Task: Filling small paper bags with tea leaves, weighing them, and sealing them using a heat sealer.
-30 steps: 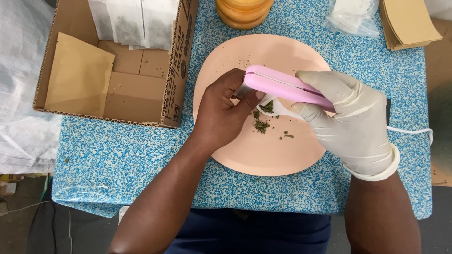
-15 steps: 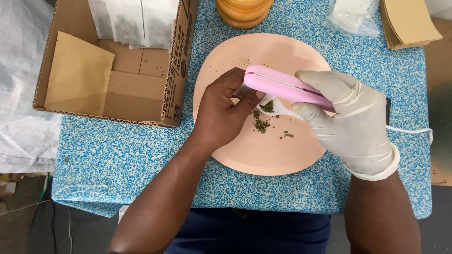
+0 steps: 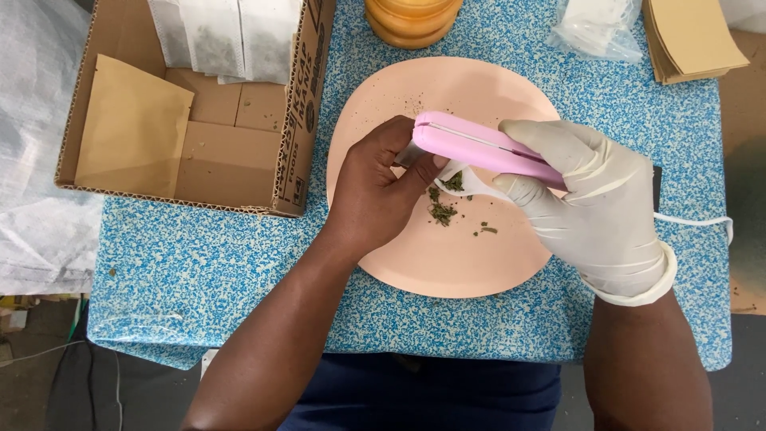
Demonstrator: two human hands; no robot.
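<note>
Both hands mid-plate (image 3: 447,263): right hand (image 3: 594,207) clasps pink sealer (image 3: 483,148); left hand (image 3: 383,187) touching.

A blue-and-white speckled table (image 3: 199,279) stands over dark grey floor (image 3: 48,383), white sacking (image 3: 32,160) at its side
</note>
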